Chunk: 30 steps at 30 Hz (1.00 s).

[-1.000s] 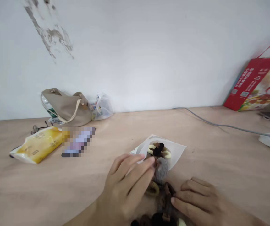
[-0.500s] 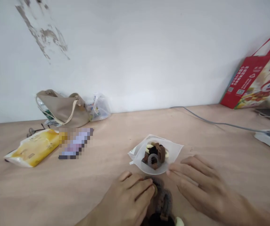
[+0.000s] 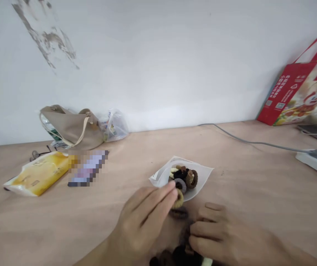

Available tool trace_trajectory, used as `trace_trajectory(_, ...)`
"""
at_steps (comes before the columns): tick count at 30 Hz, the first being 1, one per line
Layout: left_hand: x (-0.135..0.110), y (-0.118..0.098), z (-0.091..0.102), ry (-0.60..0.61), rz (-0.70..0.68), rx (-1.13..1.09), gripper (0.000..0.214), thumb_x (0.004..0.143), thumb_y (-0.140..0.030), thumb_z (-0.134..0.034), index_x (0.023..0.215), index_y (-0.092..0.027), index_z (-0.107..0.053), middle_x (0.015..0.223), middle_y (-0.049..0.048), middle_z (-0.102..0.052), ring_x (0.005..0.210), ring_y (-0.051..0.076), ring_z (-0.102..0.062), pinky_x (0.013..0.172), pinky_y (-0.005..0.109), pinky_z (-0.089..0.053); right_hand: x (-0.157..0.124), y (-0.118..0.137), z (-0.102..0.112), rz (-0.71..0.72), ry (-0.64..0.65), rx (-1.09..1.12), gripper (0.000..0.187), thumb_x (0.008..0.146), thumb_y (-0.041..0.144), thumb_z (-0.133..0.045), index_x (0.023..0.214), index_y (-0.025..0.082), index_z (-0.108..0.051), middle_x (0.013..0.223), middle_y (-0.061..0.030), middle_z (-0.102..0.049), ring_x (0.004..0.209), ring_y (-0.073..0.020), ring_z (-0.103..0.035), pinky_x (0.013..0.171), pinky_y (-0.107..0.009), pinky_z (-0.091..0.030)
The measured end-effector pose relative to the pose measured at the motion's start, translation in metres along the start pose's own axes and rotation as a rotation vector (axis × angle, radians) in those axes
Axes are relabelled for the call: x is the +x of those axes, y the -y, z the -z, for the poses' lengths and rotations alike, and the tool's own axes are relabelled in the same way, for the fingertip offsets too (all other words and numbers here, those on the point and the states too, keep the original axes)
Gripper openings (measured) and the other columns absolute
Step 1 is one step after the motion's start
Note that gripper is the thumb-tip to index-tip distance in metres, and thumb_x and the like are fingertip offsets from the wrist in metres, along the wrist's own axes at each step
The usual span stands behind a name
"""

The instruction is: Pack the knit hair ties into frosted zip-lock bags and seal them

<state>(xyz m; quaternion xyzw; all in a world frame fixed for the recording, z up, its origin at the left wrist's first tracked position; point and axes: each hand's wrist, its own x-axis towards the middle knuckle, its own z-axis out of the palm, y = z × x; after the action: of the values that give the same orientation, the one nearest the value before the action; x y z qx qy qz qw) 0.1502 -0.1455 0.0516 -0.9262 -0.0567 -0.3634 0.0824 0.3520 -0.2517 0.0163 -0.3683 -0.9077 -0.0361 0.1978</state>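
Note:
A white pouch (image 3: 204, 173) lies open on the wooden table (image 3: 258, 192) with several fuzzy hair ties (image 3: 184, 177) piled on its mouth. My left hand (image 3: 144, 218) is pinched on an olive-yellow hair tie (image 3: 179, 199) at the pouch's near edge. My right hand (image 3: 224, 236) lies fingers-down on a heap of dark hair ties (image 3: 175, 255) at the bottom edge, its fingers curled together. One dark hair tie (image 3: 178, 213) lies between the two hands.
At the back left are a beige bag (image 3: 72, 127), a clear plastic bag (image 3: 114, 125), a yellow tissue pack (image 3: 36, 173) and a blurred flat item (image 3: 88, 168). A grey cable (image 3: 247, 140) runs to a white power strip (image 3: 316, 162). A red gift bag (image 3: 305, 92) leans at right.
My left hand rose from the near heap to the pouch's edge with an olive-yellow hair tie. My right hand drew back from the pouch onto the near heap.

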Motion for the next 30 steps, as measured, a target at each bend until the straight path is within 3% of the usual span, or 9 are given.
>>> trace_trajectory(4, 0.006, 0.001, -0.004, 0.091, -0.022, 0.152, 0.041, 0.090, 0.002, -0.030, 0.123, -0.004, -0.053, 0.127, 0.0163, -0.058, 0.120, 0.024, -0.052, 0.092, 0.035, -0.048, 0.001, 0.000, -0.002, -0.005, -0.024, -0.031, 0.011, 0.095, 0.019, -0.045, 0.091, 0.020, -0.055, 0.083, 0.0028, -0.063, 0.071, -0.0141, -0.050, 0.061, -0.029, -0.031)
trace_trajectory(7, 0.000, -0.003, -0.001, 0.013, -0.072, 0.099, 0.035, 0.091, -0.002, -0.035, 0.115, -0.008, -0.060, 0.119, 0.0118, -0.065, 0.118, 0.024, -0.053, 0.091, 0.036, -0.046, 0.000, 0.001, 0.003, 0.015, -0.145, -0.079, 0.026, 0.095, 0.013, -0.039, 0.074, 0.019, -0.053, 0.070, 0.0016, -0.060, 0.060, -0.0133, -0.046, 0.055, -0.028, -0.031)
trace_trajectory(10, -0.008, -0.007, 0.004, -0.014, -0.148, -0.050, 0.024, 0.092, -0.010, -0.042, 0.098, -0.012, -0.066, 0.099, 0.0066, -0.073, 0.093, 0.019, -0.065, 0.083, 0.032, -0.048, -0.003, 0.001, 0.013, 0.022, -0.356, -0.162, 0.030, 0.093, 0.009, -0.036, 0.071, 0.017, -0.055, 0.073, -0.0035, -0.063, 0.058, -0.0135, -0.047, 0.056, -0.029, -0.035)
trace_trajectory(13, -0.007, -0.008, 0.003, 0.174, -0.201, -0.085, 0.029, 0.095, -0.011, -0.036, 0.095, -0.013, -0.065, 0.093, 0.0040, -0.074, 0.067, 0.014, -0.066, 0.061, 0.027, -0.049, -0.007, -0.003, 0.023, -0.086, -0.434, -0.276, 0.027, 0.094, 0.008, -0.035, 0.093, 0.011, -0.061, 0.097, -0.0117, -0.067, 0.075, -0.0174, -0.056, 0.067, -0.031, -0.042)
trace_trajectory(16, -0.003, -0.008, -0.004, 0.313, -0.170, -0.050, 0.031, 0.096, -0.010, -0.031, 0.099, -0.011, -0.062, 0.096, 0.0047, -0.074, 0.065, 0.014, -0.067, 0.049, 0.027, -0.046, -0.007, -0.003, 0.023, -0.152, -0.381, -0.258, 0.030, 0.097, 0.013, -0.031, 0.101, 0.011, -0.061, 0.098, -0.0097, -0.068, 0.077, -0.0163, -0.057, 0.069, -0.030, -0.044)
trace_trajectory(20, -0.005, -0.010, -0.014, 0.472, -0.113, -0.018, 0.015, 0.088, -0.011, -0.051, 0.101, -0.012, -0.060, 0.095, 0.0041, -0.073, 0.069, 0.016, -0.069, 0.051, 0.026, -0.050, -0.003, 0.007, 0.008, -0.056, -0.302, -0.068, 0.036, 0.101, 0.028, -0.027, 0.092, 0.019, -0.060, 0.078, 0.0011, -0.068, 0.066, -0.0122, -0.057, 0.062, -0.026, -0.042)
trace_trajectory(23, -0.009, -0.010, -0.018, 0.564, -0.080, -0.011, 0.017, 0.082, -0.012, -0.061, 0.100, -0.013, -0.060, 0.096, 0.0036, -0.072, 0.068, 0.017, -0.069, 0.052, 0.026, -0.051, -0.001, 0.013, -0.005, -0.001, -0.196, 0.018, 0.031, 0.101, 0.030, -0.031, 0.088, 0.023, -0.059, 0.079, 0.0078, -0.067, 0.067, -0.0100, -0.056, 0.059, -0.024, -0.040)
trace_trajectory(27, -0.011, -0.011, -0.018, 0.602, -0.009, 0.046, 0.014, 0.078, -0.012, -0.064, 0.090, -0.016, -0.059, 0.085, 0.0013, -0.072, 0.060, 0.017, -0.067, 0.049, 0.025, -0.049, -0.002, 0.013, -0.010, -0.005, 0.004, 0.026, 0.016, 0.095, 0.032, -0.048, 0.088, 0.022, -0.058, 0.085, 0.0071, -0.067, 0.071, -0.0116, -0.056, 0.061, -0.026, -0.039)
trace_trajectory(30, -0.010, -0.014, -0.012, 0.479, 0.039, 0.044, 0.008, 0.079, -0.011, -0.057, 0.081, -0.018, -0.056, 0.070, -0.0021, -0.069, 0.051, 0.015, -0.064, 0.044, 0.024, -0.047, -0.003, 0.011, -0.011, -0.016, 0.018, -0.013, 0.017, 0.092, 0.033, -0.055, 0.079, 0.021, -0.055, 0.076, 0.0070, -0.064, 0.066, -0.0117, -0.053, 0.057, -0.027, -0.036)
